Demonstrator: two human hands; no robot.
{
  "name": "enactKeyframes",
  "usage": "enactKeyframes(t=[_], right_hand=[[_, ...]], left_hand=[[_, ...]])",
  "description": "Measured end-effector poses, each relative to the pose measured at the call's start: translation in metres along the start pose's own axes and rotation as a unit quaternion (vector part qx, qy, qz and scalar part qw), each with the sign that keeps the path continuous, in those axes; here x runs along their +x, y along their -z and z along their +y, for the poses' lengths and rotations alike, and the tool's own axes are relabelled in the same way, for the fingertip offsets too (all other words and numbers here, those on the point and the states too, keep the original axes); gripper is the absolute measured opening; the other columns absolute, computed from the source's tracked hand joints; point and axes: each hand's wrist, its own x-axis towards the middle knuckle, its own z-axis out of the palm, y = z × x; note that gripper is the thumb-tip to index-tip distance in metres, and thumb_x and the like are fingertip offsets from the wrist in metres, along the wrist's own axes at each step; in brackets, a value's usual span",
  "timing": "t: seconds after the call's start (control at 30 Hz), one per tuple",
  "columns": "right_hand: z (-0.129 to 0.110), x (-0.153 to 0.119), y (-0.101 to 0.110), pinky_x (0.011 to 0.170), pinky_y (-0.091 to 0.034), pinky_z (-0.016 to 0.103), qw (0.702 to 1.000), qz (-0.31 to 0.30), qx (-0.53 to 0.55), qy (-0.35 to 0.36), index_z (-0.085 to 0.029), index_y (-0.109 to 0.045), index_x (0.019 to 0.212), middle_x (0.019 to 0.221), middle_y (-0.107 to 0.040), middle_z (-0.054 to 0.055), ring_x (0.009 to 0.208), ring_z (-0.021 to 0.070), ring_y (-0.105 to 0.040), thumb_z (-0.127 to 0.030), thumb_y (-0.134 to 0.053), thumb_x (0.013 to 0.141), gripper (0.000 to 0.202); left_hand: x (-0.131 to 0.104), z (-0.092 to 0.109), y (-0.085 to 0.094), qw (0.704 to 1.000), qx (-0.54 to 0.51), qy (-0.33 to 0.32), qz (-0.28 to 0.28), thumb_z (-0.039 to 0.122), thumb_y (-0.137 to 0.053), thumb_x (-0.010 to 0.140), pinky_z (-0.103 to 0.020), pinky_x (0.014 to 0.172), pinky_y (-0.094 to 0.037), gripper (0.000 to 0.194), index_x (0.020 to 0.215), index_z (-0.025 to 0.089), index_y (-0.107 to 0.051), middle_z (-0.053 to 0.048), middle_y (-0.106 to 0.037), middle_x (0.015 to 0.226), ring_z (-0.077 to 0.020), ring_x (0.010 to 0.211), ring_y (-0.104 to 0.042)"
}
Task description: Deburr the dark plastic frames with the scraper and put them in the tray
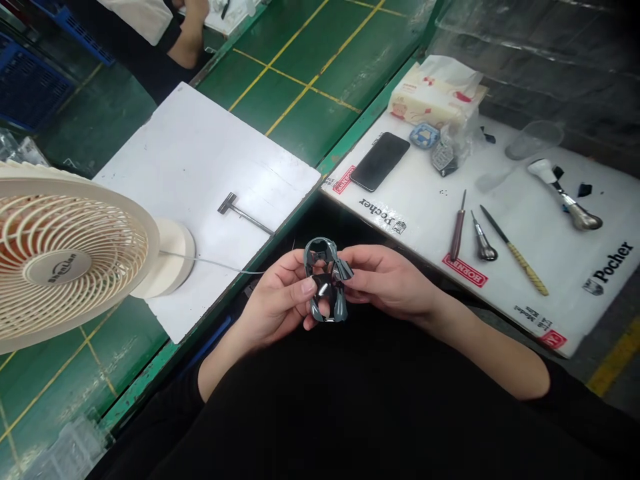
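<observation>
A dark grey model car body (311, 267) with a glossy black roof is between my hands, in front of my chest. My left hand (283, 293) is closed around its left side, the thumb on the roof edge and fingertips showing through an opening below. At the other side, my right hand (383, 277) pinches a small grey door-like panel (343, 269) that sticks out from the body. Whether this panel is attached or loose, I cannot tell. Some of the right fingers are hidden behind the parts.
On the right board lie a phone (381, 161), a screwdriver (458, 227), a short awl-like tool (483, 239), a file (515, 251) and a tissue pack (435, 90). A fan (167, 257) and a T-shaped metal tool (245, 215) occupy the left board. Another person's arm (190, 37) shows beyond.
</observation>
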Motion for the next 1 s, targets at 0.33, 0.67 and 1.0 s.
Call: enactKeyframes(t=[0.33,0.67,1.0], right_hand=[[0.003,-0.002,-0.004,0.051,-0.031,0.022,0.997,-0.017,0.042,-0.066,-0.013,-0.084,0.093,0.073,-0.064,0.002,0.061,0.0096,-0.044,-0.053,-0.103,0.095,0.044],[0.008,-0.011,-0.004,0.048,-0.039,0.022,0.997,-0.030,0.006,-0.065,-0.013,-0.082,0.094,0.081,-0.077,0.009,0.058,0.0106,-0.051,-0.060,-0.098,0.099,0.050],[0.014,-0.018,-0.007,0.052,-0.049,0.022,0.995,-0.004,0.023,-0.097,-0.015,-0.083,0.104,0.085,-0.073,0.005,0.067,0.0141,-0.060,-0.056,-0.098,0.101,0.044]], left_hand=[[-0.002,-0.003,0.000,1.000,-0.010,0.002,-0.007,0.035,-0.097,0.102,-0.014,0.042,-0.054,0.033,0.123,0.016,-0.079,-0.005,-0.084,0.081,-0.0149,0.057,-0.078],[-0.012,-0.001,-0.007,0.999,0.039,0.016,0.020,0.031,-0.101,0.097,-0.016,0.045,-0.059,0.033,0.120,0.014,-0.085,-0.006,-0.084,0.091,-0.0165,0.064,-0.081],[-0.010,0.001,0.002,0.999,0.015,0.036,0.020,0.036,-0.098,0.101,-0.014,0.041,-0.052,0.032,0.119,0.014,-0.084,-0.006,-0.082,0.079,-0.0144,0.057,-0.076]])
